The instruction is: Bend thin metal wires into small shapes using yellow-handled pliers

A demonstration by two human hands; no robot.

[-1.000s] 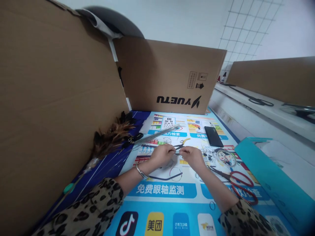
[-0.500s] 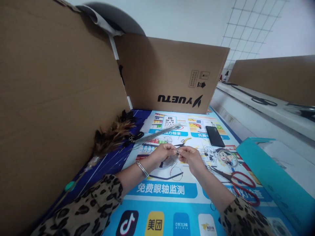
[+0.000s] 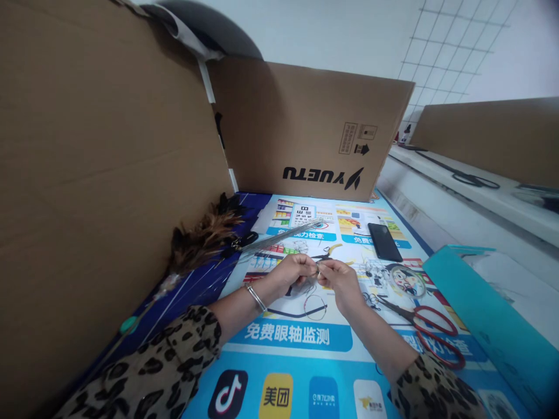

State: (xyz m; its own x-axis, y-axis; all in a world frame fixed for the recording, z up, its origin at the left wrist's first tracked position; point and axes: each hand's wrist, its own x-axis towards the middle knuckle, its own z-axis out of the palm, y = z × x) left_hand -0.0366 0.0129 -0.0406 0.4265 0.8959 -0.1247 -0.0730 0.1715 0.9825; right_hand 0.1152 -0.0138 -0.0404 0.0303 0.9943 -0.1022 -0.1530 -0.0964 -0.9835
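Note:
My left hand and my right hand meet fingertip to fingertip above the printed table mat. Both are closed in a pinch on a small silver metal piece held between them; it is too small to name. A silver bangle sits on my left wrist. Under my hands lie thin wire loops on the mat. Small pliers with yellow handles lie just beyond my fingers.
Red-handled scissors lie to the right, a black phone farther back. A bundle of metal wires and brown feathers lie at the left. Cardboard walls stand left and behind. A teal box stands at the right.
My hands have drawn closer together and slightly nearer to me, still pinching the small metal piece. The view has shifted a little.

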